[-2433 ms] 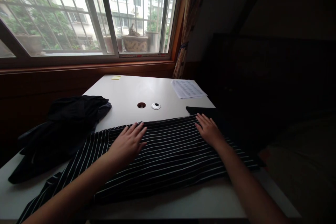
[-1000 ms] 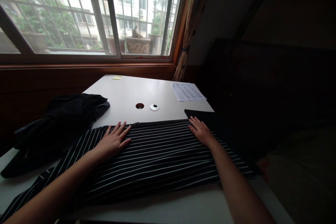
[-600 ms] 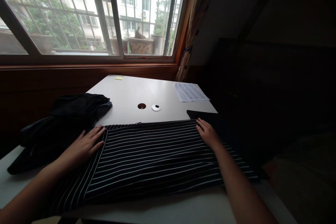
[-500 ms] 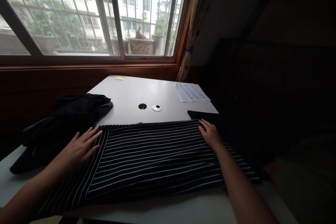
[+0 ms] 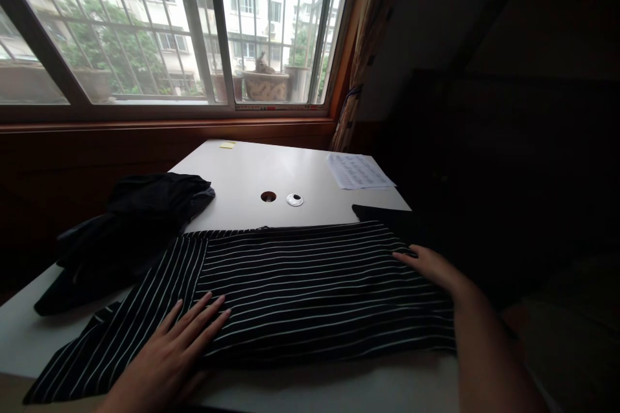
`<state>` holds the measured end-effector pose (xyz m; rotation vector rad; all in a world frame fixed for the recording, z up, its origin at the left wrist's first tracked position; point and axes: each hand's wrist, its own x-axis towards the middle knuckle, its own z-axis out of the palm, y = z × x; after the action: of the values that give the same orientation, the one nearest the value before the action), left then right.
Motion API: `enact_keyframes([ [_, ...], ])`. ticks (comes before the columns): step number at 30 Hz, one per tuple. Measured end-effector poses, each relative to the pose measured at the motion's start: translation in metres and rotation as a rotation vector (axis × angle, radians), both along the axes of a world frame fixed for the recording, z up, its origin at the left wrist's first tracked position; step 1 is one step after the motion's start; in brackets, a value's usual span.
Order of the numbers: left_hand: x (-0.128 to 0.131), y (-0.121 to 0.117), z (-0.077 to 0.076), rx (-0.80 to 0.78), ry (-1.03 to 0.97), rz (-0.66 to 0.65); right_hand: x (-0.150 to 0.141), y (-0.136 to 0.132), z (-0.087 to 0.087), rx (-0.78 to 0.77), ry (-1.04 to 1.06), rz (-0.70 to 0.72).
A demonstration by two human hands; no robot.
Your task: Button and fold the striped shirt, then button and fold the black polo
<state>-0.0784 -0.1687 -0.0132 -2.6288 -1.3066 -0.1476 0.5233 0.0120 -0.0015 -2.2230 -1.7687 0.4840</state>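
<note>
A black shirt with thin white stripes point(image 5: 300, 284) lies spread sideways across the white table. At its left, past a seam, a sleeve-like part slants down to the table's front edge. My left hand point(image 5: 179, 342) rests flat on the cloth near that seam, fingers spread. At the shirt's right edge is my right hand point(image 5: 429, 268), its thumb side over the cloth and the fingers bent around the edge. Part of those fingers is hidden, and my right forearm covers the cloth's far right end.
A heap of dark clothes point(image 5: 145, 219) lies on the left of the white table point(image 5: 237, 174). Behind the shirt are a round hole point(image 5: 268, 197) and a silvery disc point(image 5: 295, 200). Printed sheets point(image 5: 361, 172), a yellow note point(image 5: 227, 144) and dark cloth point(image 5: 380, 213) lie farther back.
My left hand has slid down and right, from the shirt's upper left corner onto its lower part. My right hand has moved right and down from the top edge to the right edge.
</note>
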Motion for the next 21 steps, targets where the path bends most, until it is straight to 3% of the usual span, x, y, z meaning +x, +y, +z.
enact_keyframes([
  [5,-0.010,0.025,-0.009,0.023,0.051,-0.016,0.004,-0.003,0.005,0.043,0.031,-0.026],
  [15,-0.003,0.097,0.002,-0.098,-0.009,-0.110,0.040,-0.002,-0.002,0.114,0.006,-0.157],
  [21,-0.006,0.107,0.008,-0.218,-0.045,-0.051,0.041,-0.001,-0.009,0.102,-0.093,-0.165],
])
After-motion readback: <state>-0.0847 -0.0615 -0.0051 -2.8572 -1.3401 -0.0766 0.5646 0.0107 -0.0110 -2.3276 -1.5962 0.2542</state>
